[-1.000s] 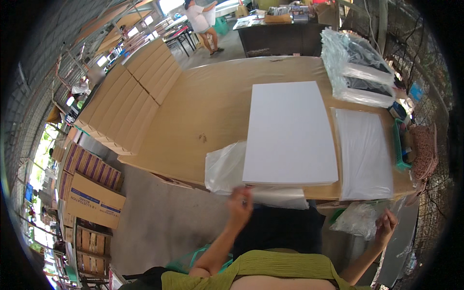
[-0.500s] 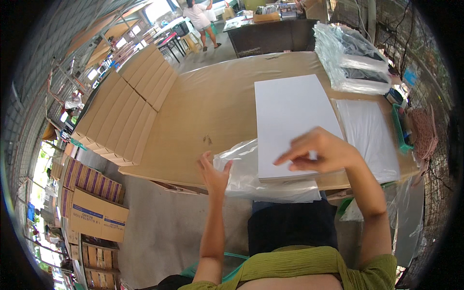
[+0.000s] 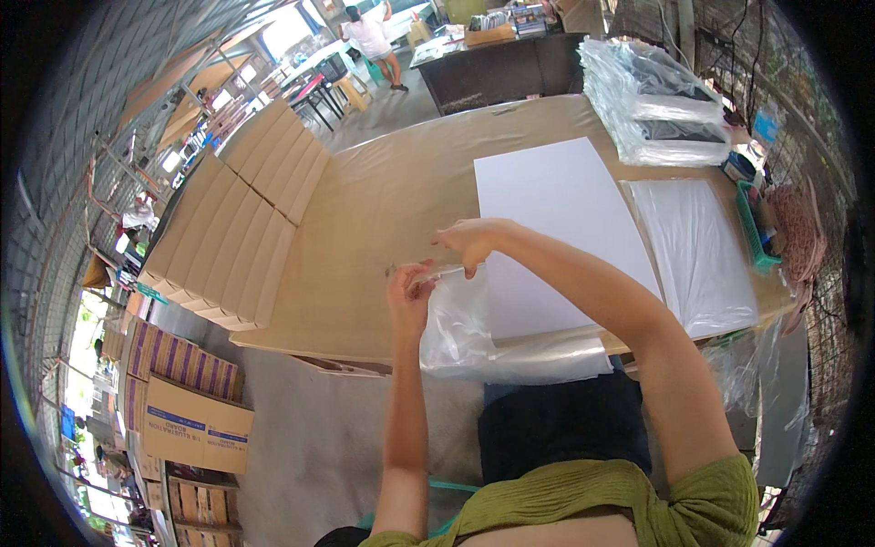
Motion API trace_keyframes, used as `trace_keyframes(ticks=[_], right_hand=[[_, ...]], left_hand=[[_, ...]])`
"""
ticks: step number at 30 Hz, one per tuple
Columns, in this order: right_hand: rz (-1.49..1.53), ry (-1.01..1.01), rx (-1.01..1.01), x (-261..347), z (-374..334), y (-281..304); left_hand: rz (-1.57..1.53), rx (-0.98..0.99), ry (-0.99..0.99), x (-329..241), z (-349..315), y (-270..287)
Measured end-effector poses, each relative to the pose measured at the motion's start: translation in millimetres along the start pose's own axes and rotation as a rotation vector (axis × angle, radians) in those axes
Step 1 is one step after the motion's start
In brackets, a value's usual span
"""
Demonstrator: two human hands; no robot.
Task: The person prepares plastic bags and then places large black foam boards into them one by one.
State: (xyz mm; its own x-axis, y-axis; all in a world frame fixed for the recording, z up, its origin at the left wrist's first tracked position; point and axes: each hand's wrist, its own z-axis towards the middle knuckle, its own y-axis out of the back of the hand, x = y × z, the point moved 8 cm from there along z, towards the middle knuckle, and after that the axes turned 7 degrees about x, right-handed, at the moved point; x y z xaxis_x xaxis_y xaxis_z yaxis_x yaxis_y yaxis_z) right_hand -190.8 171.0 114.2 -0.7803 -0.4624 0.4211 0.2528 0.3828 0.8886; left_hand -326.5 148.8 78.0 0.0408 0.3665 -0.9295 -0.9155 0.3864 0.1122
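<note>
Clear plastic sheeting, apparently a bag, lies at the table's front edge, partly under a large stack of white sheets. My left hand is at the bag's left edge, fingers curled in on the plastic. Just above the same plastic hovers my right hand, its index finger stretched left and its thumb apart below. Nothing shows between those fingers. My right forearm crosses over the white sheets and hides part of them.
Upright brown cardboard boxes line the table's left side. To the right lie a plastic-wrapped white pack, a pile of clear plastic packs and a green basket. Flat cartons stand lower left. A person stands far behind.
My right hand has swung left from above the white sheets to beside my left hand. My left hand has risen slightly and its fingers have curled in. The plastic's left edge is lifted.
</note>
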Motion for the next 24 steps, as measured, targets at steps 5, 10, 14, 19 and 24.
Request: trace_keyframes(ticks=[5,10,14,19,24], right_hand=[[-0.035,0.061,-0.019,-6.7,22.2,-12.1],[0.086,0.173,-0.171,-1.3,19.9,7.7],[0.223,0.234,-0.364,4.1,16.9,24.8],[0.194,0.141,-0.292,-2.6,11.7,9.7],[0.031,-0.001,-0.39,-14.1,3.1,16.2]], left_hand=[[0.088,-0.195,-0.061,-18.0,-15.5,-5.8],[0.156,-0.13,0.016,9.3,-3.2,-4.3],[0.055,-0.16,0.028,32.2,10.2,15.6],[0.039,-0.292,-0.015,18.5,4.4,11.5],[0.184,-0.322,0.071,6.6,5.4,3.8]])
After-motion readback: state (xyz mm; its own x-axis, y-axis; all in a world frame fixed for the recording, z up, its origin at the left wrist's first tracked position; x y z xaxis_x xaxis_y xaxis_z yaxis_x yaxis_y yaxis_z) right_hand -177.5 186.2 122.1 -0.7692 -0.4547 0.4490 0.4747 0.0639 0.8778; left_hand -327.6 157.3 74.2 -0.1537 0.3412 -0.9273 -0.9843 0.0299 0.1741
